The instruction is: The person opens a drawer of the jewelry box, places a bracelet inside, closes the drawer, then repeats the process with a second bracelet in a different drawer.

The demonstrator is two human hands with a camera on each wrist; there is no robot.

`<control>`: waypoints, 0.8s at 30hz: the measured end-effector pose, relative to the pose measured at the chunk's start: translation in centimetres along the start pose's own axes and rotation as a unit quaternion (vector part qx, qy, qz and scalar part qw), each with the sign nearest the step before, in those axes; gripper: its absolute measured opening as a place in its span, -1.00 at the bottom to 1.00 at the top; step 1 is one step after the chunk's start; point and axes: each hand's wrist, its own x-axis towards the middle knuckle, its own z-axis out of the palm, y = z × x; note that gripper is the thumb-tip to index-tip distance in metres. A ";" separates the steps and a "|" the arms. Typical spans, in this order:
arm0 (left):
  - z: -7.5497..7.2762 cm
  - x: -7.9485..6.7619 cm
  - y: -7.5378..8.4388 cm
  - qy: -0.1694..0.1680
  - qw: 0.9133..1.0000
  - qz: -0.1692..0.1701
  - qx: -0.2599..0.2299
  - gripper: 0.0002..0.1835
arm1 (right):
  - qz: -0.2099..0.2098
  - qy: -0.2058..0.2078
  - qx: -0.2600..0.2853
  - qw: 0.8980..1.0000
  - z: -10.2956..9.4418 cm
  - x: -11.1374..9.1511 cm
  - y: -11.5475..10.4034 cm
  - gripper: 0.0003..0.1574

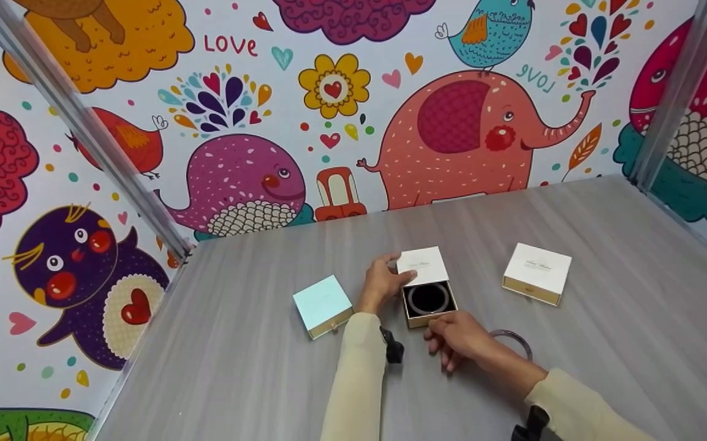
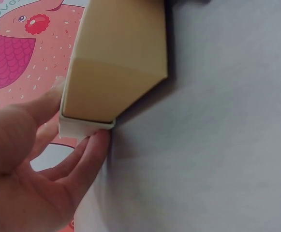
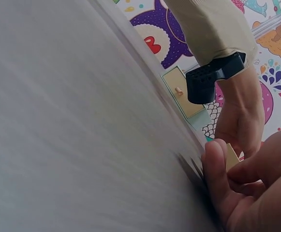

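A small jewellery box stands partly slid open, its white sleeve (image 1: 424, 264) pushed back from its gold-sided drawer (image 1: 416, 321). Inside the drawer a grey bangle (image 1: 410, 299) lies around a black cushion. My left hand (image 1: 380, 284) grips the sleeve, thumb on top and fingers around the far end in the left wrist view. At the drawer's front, my right hand (image 1: 462, 338) pinches the edge between thumb and forefinger, with the other fingers loosely curled below. The front pull is hidden by that hand. Behind the right wrist lies a second, purplish bangle (image 1: 523, 343), partly covered.
To the left sits a closed pale-blue box (image 1: 323, 301) with a small pull on its gold front. A closed white box (image 1: 537, 271) rests to the right. The grey table (image 1: 237, 367) meets a patterned wall (image 1: 341, 141) at the back, with metal posts at both corners.
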 end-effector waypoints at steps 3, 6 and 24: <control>0.0 -0.1 0.0 -0.001 1.000 0.005 -0.001 -0.38 | 0.006 -0.001 -0.002 1.000 0.0 0.1 -0.1 -0.61; 0.1 -0.1 0.0 -0.002 1.000 0.008 -0.005 -0.37 | 0.008 0.000 -0.004 1.000 0.0 0.2 -0.1 -0.61; 0.0 -0.3 0.1 0.005 1.000 0.001 -0.002 -0.38 | -0.012 0.000 -0.017 1.000 -0.1 0.6 0.2 -0.61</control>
